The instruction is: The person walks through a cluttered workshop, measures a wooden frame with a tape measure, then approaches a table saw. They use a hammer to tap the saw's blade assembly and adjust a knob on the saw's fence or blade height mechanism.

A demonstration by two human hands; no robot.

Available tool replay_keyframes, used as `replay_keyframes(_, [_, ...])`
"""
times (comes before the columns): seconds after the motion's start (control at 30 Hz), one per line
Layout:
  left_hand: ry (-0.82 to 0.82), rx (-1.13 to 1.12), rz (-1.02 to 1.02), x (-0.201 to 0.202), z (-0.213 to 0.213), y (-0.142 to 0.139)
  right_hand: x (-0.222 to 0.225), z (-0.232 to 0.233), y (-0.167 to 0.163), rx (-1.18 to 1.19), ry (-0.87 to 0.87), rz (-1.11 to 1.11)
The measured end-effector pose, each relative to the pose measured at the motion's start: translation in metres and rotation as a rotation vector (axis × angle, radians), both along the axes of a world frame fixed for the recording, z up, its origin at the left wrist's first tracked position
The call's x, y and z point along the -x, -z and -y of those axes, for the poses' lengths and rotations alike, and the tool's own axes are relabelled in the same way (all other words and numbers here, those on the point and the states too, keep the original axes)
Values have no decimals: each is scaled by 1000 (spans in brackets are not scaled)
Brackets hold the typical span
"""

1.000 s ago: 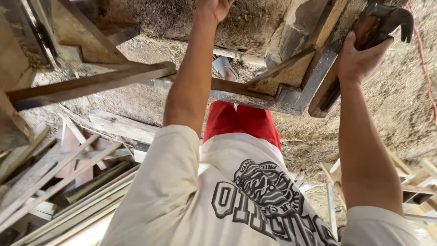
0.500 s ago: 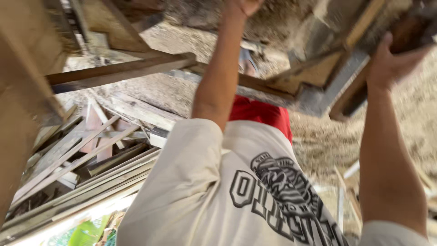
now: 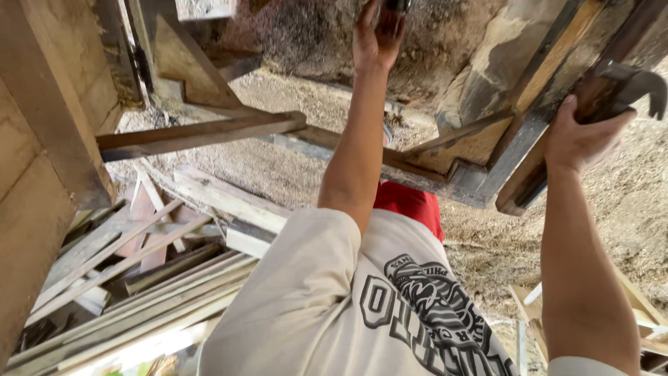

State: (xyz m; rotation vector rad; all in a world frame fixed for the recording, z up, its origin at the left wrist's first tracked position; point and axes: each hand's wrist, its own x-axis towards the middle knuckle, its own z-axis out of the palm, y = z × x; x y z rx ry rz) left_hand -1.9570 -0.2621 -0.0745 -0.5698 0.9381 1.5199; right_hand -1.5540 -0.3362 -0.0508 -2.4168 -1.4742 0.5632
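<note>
Head view, turned downward along the wearer's own body. The right hand (image 3: 581, 136) is seen wrapped around the handle of a claw hammer (image 3: 626, 87), whose dark curved claw is shown at the right edge of the frame; the fingers are clenched on the handle. The hammer is held against a wooden frame (image 3: 487, 150) of grey and brown boards. The left hand (image 3: 376, 35) is raised to the top edge of the frame, where a small dark object (image 3: 396, 5) is touched; whether it is gripped cannot be told, as the fingers are partly cut off. A pale shirt (image 3: 327, 306) with a dark printed emblem (image 3: 424, 306) on the chest is shown below, and red shorts (image 3: 410, 203) beyond it. Loose planks (image 3: 139, 271) are stacked at lower left on sandy ground (image 3: 501, 244).
</note>
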Motion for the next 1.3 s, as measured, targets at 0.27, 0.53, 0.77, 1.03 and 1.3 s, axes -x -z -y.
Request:
replay_keyframes(0.27, [9, -79, 196, -3, -2, -6, 2, -3, -9, 104, -1, 52])
replay_keyframes(0.53, [112, -268, -9, -1, 8, 5, 3, -1, -7, 119, 8, 99])
replay_keyframes(0.77, [172, -230, 221, -1, 0, -15, 11, -10, -25, 131, 55, 32])
replay_keyframes(1.03, [138, 114, 248, 3, 5, -16, 13, -7, -32, 204, 91, 20])
replay_keyframes(1.3, [-16, -64, 181, 5, 11, -13, 7, 3, -22, 109, 32, 58])
